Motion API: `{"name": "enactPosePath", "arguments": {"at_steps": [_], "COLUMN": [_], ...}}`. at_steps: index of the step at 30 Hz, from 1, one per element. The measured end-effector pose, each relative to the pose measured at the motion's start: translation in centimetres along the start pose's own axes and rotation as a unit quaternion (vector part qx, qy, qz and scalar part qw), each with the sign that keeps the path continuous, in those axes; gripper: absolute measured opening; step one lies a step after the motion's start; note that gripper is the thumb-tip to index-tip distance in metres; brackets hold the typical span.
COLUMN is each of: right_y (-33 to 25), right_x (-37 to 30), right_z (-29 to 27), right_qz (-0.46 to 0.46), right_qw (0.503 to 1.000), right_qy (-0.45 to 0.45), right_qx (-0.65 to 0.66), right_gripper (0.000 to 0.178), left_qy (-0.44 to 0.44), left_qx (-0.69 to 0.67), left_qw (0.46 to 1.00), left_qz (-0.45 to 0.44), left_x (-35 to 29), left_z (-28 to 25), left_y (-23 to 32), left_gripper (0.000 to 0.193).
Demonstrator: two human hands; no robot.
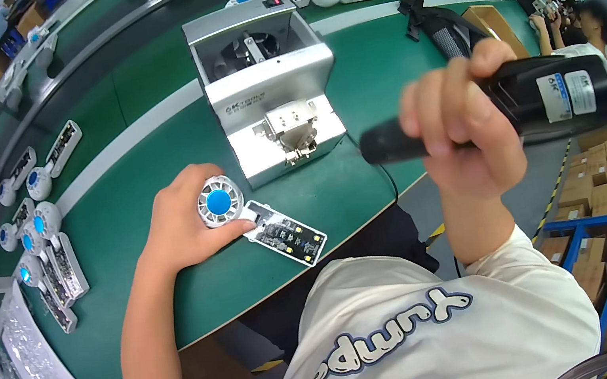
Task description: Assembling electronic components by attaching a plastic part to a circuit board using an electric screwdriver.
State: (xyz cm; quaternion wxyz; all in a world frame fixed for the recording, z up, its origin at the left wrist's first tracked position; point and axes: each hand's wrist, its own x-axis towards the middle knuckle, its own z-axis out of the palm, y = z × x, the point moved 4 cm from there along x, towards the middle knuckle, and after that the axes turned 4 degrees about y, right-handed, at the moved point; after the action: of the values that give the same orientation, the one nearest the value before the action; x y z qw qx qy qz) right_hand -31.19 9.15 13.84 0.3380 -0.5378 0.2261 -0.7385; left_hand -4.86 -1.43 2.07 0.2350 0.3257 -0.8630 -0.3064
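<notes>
two hands gripping, left fan unit, right black screwdriver

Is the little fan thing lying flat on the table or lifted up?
Flat. The small fan unit rests on the green table, left hand pressing it; the right hand holds the black screwdriver above.

Grey screw feeder box mid green counter; white fan units left; cardboard boxes right.
</notes>
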Motion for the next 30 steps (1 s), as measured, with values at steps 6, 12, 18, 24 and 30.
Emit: {"name": "enactPosePath", "arguments": {"at_steps": [6,12,18,24,30], "right_y": [2.7,3.8,5.2,7.6,8.3], "right_x": [-0.3,-0.8,-3.0,-3.7,-3.6], "right_z": [4.6,5.2,6.2,7.3,7.2], "right_qz": [-0.033,0.043,0.095,0.139,0.148], "right_qw": [0.989,0.974,0.988,0.982,0.978], "right_qy": [0.058,0.096,0.032,0.000,-0.005], "right_qx": [-0.135,-0.199,-0.116,-0.130,-0.147], "right_gripper": [0.026,0.031,0.030,0.032,0.032], "left_qy": [0.001,0.004,0.039,0.028,0.018], "left_qx": [0.002,-0.010,-0.001,-0.012,-0.015], "left_qw": [1.000,1.000,0.999,1.000,1.000], "left_qz": [-0.001,-0.019,0.011,0.003,0.007], "left_x": [-0.3,-0.9,-0.7,-0.9,-0.6], "left_z": [0.1,0.1,0.4,0.3,0.3], "left_y": [-0.3,-1.1,-1.1,-1.1,-1.4], "left_gripper": [0.065,0.063,0.057,0.052,0.056]}}
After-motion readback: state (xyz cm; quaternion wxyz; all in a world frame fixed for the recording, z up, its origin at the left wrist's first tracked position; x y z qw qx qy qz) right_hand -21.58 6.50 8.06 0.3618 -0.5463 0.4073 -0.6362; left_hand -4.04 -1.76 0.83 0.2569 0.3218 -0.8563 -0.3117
